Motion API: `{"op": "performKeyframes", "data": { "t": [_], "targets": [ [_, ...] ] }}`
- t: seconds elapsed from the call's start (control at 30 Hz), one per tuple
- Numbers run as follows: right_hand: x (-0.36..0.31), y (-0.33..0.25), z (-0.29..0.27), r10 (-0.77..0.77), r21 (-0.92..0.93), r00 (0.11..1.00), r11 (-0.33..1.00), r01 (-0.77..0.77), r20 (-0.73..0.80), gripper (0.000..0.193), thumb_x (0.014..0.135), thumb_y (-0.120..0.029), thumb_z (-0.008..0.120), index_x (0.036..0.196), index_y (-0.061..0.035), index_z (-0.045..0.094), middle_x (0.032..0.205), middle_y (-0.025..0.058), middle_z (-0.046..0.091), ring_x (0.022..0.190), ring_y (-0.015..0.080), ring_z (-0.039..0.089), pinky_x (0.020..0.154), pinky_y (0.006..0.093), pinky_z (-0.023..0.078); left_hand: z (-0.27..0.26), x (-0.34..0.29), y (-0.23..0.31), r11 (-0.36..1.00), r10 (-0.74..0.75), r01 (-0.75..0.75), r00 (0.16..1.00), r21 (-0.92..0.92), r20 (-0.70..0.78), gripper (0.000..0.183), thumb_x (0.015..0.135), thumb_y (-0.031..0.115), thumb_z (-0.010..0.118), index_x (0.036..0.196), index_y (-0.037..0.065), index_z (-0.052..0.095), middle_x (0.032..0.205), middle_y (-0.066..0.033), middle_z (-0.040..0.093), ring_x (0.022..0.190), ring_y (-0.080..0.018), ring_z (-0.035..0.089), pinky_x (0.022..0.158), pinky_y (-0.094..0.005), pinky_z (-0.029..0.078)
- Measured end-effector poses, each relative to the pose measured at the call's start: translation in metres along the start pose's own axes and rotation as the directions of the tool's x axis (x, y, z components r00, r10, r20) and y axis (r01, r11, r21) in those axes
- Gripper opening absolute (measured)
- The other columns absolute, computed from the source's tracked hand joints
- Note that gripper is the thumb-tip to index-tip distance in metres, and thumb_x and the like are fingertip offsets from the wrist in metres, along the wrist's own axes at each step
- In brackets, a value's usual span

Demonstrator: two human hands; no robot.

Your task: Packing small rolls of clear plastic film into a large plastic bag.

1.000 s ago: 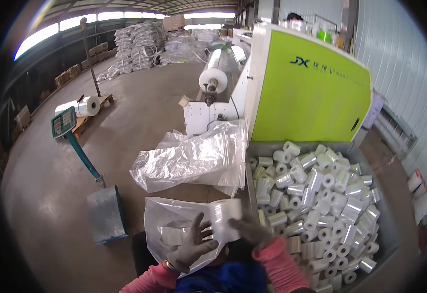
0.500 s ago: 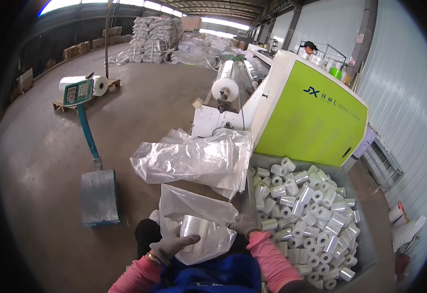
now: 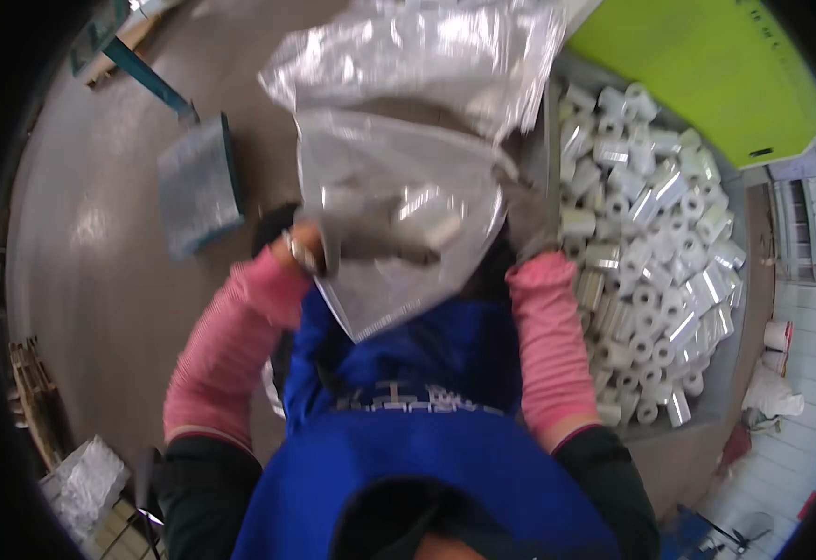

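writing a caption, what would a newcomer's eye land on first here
Probably the bin heaped with white rolls at right, below the lime panel. Next, the see-through bag at centre, with the left hand inside it and the right hand at its right edge.

The left hand is blurred; the green panel is cropped above.
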State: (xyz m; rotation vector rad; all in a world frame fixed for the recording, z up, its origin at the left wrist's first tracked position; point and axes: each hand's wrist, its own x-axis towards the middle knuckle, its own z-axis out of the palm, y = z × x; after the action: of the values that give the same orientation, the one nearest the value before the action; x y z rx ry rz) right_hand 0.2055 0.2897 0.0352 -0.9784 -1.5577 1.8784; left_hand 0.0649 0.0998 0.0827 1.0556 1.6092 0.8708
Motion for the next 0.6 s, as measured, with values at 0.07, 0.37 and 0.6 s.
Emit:
{"op": "performKeyframes", "data": {
  "t": [0.07, 0.37, 0.6],
  "targets": [
    [-0.002, 0.008, -0.004, 0.138, 0.190, 0.990, 0.972, -0.141, 0.030, 0.017, 0.081, -0.016, 0.070, 0.090, -0.0026, 0.066, 0.081, 0.0034, 0.064, 0.067, 0.0098, 0.059, 0.060, 0.0234, 0.047, -0.011, 0.030, 0.000, 0.981, -0.149, 0.129, 0.980, 0.145, 0.136, 0.063, 0.071, 0.028, 0.076, 0.122, -0.001, 0.052, 0.095, -0.0107, 0.065, 0.079, -0.0147, 0.064, 0.072, -0.0282, 0.052],
    [-0.013, 0.023, -0.020, 0.034, 0.130, 0.999, 0.991, -0.031, -0.018, 0.029, 0.090, -0.014, 0.050, 0.110, 0.0053, 0.059, 0.112, 0.0144, 0.059, 0.100, 0.0220, 0.058, 0.087, 0.0308, 0.046, 0.023, 0.155, -0.067, 0.705, -0.670, 0.570, 0.730, 0.422, 0.133, 0.064, 0.066, 0.050, 0.073, 0.111, 0.005, 0.063, 0.106, -0.0096, 0.065, 0.084, -0.0227, 0.065, 0.078, -0.0360, 0.051],
    [0.007, 0.011, -0.015, 0.221, 0.331, 0.974, 0.924, -0.190, -0.058, 0.043, 0.093, -0.028, 0.045, 0.116, 0.0070, 0.053, 0.112, 0.0186, 0.059, 0.101, 0.0258, 0.058, 0.088, 0.0355, 0.047, 0.113, 0.238, -0.204, 0.957, -0.073, 0.113, 0.985, 0.268, -0.155, 0.049, 0.085, 0.040, 0.055, 0.126, 0.013, 0.054, 0.132, -0.0090, 0.050, 0.118, -0.0234, 0.048, 0.101, -0.0332, 0.034]
  ]
}}
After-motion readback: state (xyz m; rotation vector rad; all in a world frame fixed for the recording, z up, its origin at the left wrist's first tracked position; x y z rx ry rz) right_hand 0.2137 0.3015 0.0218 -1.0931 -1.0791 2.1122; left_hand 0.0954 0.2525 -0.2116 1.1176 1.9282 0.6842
